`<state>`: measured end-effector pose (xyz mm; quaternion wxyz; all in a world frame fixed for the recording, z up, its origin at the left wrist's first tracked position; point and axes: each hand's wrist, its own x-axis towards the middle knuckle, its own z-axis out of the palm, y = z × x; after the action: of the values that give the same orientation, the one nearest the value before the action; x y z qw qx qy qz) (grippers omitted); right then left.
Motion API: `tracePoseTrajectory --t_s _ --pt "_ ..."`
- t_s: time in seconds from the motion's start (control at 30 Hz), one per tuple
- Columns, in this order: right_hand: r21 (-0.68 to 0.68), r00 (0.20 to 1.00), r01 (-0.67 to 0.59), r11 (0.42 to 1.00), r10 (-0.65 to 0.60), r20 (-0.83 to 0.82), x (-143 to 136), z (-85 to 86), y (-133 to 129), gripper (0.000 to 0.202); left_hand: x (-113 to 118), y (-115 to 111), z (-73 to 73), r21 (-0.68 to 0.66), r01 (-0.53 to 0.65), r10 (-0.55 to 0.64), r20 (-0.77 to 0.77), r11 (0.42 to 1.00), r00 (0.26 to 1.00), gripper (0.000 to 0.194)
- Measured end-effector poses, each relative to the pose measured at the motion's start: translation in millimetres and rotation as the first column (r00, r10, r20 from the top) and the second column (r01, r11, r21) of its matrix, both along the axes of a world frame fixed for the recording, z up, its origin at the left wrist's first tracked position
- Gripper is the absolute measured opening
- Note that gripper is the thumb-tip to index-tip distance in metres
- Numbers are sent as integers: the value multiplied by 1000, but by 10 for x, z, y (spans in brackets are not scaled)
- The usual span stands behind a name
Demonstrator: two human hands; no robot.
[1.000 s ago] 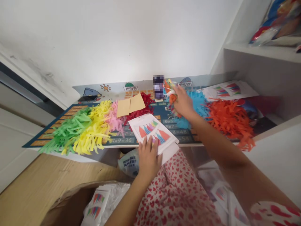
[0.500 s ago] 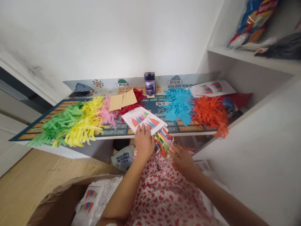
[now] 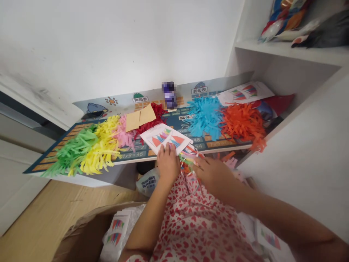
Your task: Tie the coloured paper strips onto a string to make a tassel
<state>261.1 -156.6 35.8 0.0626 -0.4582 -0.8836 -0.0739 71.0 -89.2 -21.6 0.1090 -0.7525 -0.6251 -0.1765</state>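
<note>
My left hand [image 3: 168,162] holds the near end of a white printed packet [image 3: 155,135] with pictures of coloured tassels, its fingers on top; the thumb is hidden. The packet lies at the table's front edge. My right hand [image 3: 212,174] is bent over a bunch of coloured paper strips [image 3: 188,158] that comes out at the packet's right end and hangs above my lap. Its fingers look pinched on the strips, though they are partly hidden and a little blurred.
On the table mat [image 3: 131,154] lie fringed paper bunches: green [image 3: 77,147], yellow [image 3: 102,151], pink [image 3: 125,134], dark red [image 3: 148,125], blue [image 3: 205,116] and orange [image 3: 242,123]. Tan card [image 3: 140,117] rests on the red. A cardboard box [image 3: 81,229] holds more packets.
My right hand has moved slightly up and left, closer to the packet's end, and covers more of the strips. My left hand stays on the packet. The view has tilted a little.
</note>
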Motion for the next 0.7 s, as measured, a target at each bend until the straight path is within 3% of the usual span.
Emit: tracePoseTrajectory --t_s 0.07,0.17,0.27,0.47,0.7 --pt "-39 998 47 998 -46 46 -59 158 62 24 -1 9 29 -17 15 -16 -15 1000 1000 48" --pt "-73 997 30 997 -25 67 -158 228 134 26 -1 28 50 -22 25 -25 -28 999 999 47" --pt "-98 999 -1 995 7 53 -205 187 191 28 -14 51 55 -30 34 -36 -43 999 998 48" --pt "-187 989 112 976 -129 -78 2 42 414 34 -74 73 101 -40 119 -123 -105 992 987 50" --pt "-208 975 188 960 -209 -81 31 6 414 36 -99 53 209 -123 89 -99 -78 988 992 52"
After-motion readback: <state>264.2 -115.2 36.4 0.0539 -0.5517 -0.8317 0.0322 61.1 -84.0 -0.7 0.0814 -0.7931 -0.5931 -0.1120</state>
